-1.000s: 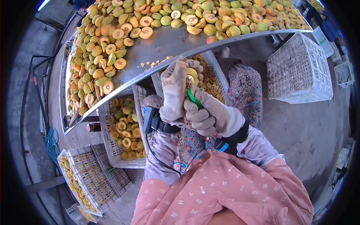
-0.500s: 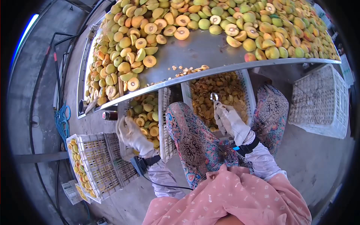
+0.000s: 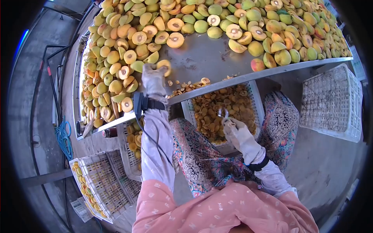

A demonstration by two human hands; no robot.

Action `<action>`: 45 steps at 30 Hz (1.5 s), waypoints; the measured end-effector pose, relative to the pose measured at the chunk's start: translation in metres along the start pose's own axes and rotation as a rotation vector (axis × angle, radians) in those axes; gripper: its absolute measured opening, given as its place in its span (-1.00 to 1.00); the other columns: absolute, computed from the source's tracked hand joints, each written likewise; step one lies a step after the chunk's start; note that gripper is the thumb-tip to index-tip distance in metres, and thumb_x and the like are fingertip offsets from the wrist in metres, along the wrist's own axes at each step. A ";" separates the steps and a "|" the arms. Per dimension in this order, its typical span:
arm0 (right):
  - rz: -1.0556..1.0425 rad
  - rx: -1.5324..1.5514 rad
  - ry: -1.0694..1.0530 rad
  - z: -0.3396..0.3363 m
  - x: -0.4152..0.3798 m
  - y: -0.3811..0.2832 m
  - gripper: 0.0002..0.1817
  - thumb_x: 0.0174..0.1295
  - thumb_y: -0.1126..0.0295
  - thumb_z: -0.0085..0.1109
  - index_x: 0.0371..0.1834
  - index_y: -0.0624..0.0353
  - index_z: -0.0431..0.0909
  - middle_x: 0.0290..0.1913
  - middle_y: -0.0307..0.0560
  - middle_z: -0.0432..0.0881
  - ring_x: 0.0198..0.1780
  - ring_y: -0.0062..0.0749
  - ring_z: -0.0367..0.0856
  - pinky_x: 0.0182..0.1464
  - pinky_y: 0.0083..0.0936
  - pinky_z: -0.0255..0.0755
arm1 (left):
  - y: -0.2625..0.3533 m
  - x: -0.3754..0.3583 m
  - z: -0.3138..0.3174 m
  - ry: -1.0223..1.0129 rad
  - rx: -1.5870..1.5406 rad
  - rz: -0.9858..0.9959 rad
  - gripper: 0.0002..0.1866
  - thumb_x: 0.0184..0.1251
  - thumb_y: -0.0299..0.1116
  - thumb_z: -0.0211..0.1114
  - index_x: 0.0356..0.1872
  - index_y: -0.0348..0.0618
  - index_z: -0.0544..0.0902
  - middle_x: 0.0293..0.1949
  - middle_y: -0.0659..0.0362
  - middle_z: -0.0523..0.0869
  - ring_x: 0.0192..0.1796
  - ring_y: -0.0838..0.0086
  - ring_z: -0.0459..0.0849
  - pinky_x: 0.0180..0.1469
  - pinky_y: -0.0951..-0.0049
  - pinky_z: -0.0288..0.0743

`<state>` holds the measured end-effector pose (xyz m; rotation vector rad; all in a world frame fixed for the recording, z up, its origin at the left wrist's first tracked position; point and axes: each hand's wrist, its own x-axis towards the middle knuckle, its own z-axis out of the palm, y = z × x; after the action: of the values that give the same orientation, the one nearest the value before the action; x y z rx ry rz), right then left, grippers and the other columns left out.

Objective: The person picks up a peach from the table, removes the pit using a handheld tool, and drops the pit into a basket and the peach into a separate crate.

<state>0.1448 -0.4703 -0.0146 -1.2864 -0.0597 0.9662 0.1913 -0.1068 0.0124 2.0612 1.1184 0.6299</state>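
Fruit pickup at the counter [image 3: 202,54]: the left hand [image 3: 153,79], gloved, reaches up over the steel edge and its fingers [image 3: 149,70] close around a halved apricot [image 3: 165,65] lying at the near fringe of the pile. The right hand [image 3: 237,132] waits lower, above the lap, fingers clamped on a pitting tool [image 3: 223,113] whose metal loop points upward.

Procedure, as judged from this position: grip the half by its rounded back so that the cut face stays exposed; keep the wrist clear of the loose pits [image 3: 190,86] scattered along the counter edge; hold the tool loop away from the glove while the fruit comes down to meet it.

Containers:
- White crate under the counter, centre [image 3: 254,93]: filled with small orange-brown pieces, apparently pits and trimmings.
- Crate to its left [image 3: 126,155], partly hidden by the left sleeve: holds apricot halves.
- Flat tray on the floor, far left [image 3: 99,182]: a row of apricots along its outer side, the rest bare mesh.
- Upturned crate on the right [image 3: 330,101]: contents cannot be seen.

Counter surface carries whole and halved apricots in a dense heap behind the bare patch
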 end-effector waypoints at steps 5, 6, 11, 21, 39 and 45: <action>-0.495 -0.411 -0.140 0.046 -0.010 -0.069 -0.76 0.42 0.27 0.07 -0.06 0.22 0.57 -0.25 0.02 0.69 -0.30 -0.22 0.60 -0.25 -0.36 0.48 | 0.088 -0.138 -0.030 -0.344 -0.646 0.231 -0.80 0.35 -0.46 0.23 -0.09 -0.35 0.58 -0.28 0.17 0.62 -0.28 0.55 0.61 -0.27 0.52 0.52; -0.499 -0.427 -0.134 0.051 -0.016 -0.078 -0.76 0.42 0.27 0.07 -0.06 0.22 0.57 -0.25 0.02 0.69 -0.30 -0.22 0.60 -0.25 -0.36 0.48 | 0.097 -0.160 -0.035 -0.362 -0.755 0.144 -0.80 0.37 -0.47 0.19 -0.07 -0.37 0.58 -0.21 0.10 0.66 -0.20 0.42 0.65 -0.13 0.43 0.54; -0.349 -0.241 -0.058 0.069 -0.047 -0.082 -0.74 0.42 0.27 0.09 0.01 0.20 0.60 -0.32 -0.02 0.70 -0.31 -0.33 0.61 -0.20 -0.42 0.49 | 0.118 -0.224 -0.061 -0.218 -0.475 0.575 -0.68 0.49 -0.39 0.08 0.05 -0.49 0.52 0.00 -0.14 0.67 -0.04 0.05 0.68 0.11 0.27 0.52; -0.432 0.002 -0.026 0.084 -0.096 -0.078 -0.71 0.48 0.34 0.06 0.05 0.34 0.59 -0.17 -0.19 0.68 -0.16 -0.63 0.53 -0.03 -0.61 0.45 | 0.162 -0.276 -0.090 -0.335 -1.224 -0.062 -0.49 0.60 -0.01 -0.10 0.06 -0.35 0.50 -0.14 0.01 0.67 -0.16 0.35 0.69 -0.13 0.38 0.64; -0.033 0.364 -0.310 0.082 -0.116 -0.087 -0.66 0.46 -0.02 0.06 -0.30 -0.02 0.44 -0.58 -0.40 0.37 -0.73 -0.67 0.19 -0.71 -0.59 0.06 | 0.168 -0.281 -0.102 -0.422 -0.944 0.092 -0.42 0.56 0.08 -0.05 0.13 -0.32 0.56 -0.17 0.06 0.71 -0.20 0.46 0.71 -0.22 0.51 0.63; -0.852 -0.052 -0.145 0.079 -0.097 -0.068 -0.50 0.51 -0.17 -0.19 -0.41 -0.01 0.32 -0.67 -0.42 0.22 -0.72 -0.66 0.07 -0.67 -0.59 -0.04 | 0.163 -0.279 -0.102 -0.528 -1.019 -0.094 -0.40 0.56 0.12 -0.07 0.07 -0.31 0.57 -0.18 0.04 0.70 -0.23 0.43 0.71 -0.24 0.46 0.64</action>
<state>0.0803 -0.4675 0.1124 -1.0735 -0.6920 0.3145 0.0630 -0.3724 0.1785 1.1613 0.4142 0.4248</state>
